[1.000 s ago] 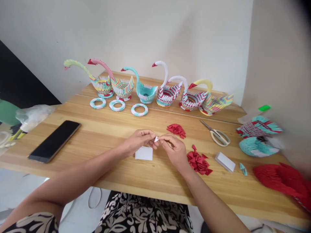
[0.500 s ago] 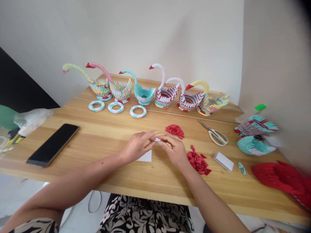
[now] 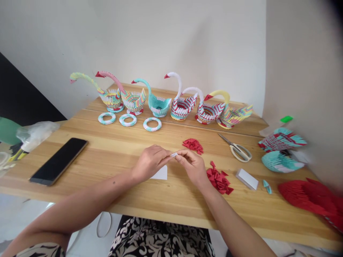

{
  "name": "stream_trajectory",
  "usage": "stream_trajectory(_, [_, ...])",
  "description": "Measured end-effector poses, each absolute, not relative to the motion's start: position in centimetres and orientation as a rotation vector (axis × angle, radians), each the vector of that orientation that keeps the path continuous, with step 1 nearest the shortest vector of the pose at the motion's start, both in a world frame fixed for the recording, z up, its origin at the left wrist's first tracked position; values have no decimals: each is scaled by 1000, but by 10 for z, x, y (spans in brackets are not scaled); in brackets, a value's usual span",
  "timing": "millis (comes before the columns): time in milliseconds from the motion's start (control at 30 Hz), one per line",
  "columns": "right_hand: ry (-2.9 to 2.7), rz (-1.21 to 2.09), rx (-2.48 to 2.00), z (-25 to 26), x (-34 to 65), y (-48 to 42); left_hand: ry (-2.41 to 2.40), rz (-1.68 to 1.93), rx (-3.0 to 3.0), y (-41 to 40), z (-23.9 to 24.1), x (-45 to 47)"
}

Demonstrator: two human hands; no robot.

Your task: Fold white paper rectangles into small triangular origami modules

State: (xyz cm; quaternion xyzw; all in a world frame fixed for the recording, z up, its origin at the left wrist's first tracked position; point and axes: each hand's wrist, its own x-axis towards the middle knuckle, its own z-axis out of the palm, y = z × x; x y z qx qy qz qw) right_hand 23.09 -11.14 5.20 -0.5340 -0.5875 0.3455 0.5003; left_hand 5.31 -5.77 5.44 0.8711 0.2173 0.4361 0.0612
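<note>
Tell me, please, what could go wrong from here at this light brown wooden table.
The small folded white paper piece, pinched between left hand and right hand, could slip or crease crookedly. The right hand appears close to the nearer loose pile of red folded-paper triangles, so a sideways brush might scatter it. The left hand could nudge the white rectangular paper it partly hides.

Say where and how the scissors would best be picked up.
Probably by the pale handle loops of the scissors, coming from the near right side: they lie flat, with the loops toward the person's near right and the pointed blades angled away to the left.
</note>
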Motion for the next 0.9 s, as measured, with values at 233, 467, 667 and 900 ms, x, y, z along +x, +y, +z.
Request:
stream_trajectory(233, [-1435,782,-1314,51,231,-113,612,1322,2820,-58,58,48])
stream_trajectory(467, [-1496,683,-1318,52,230,-113,658,1263,2769,-57,55,49])
stream_trajectory(667, [-1586,590,-1325,53,232,-114,720,1154,2425,-58,56,53])
stream_trajectory(900, [-1656,582,-1255,54,234,-112,684,1145,2353,-58,58,53])
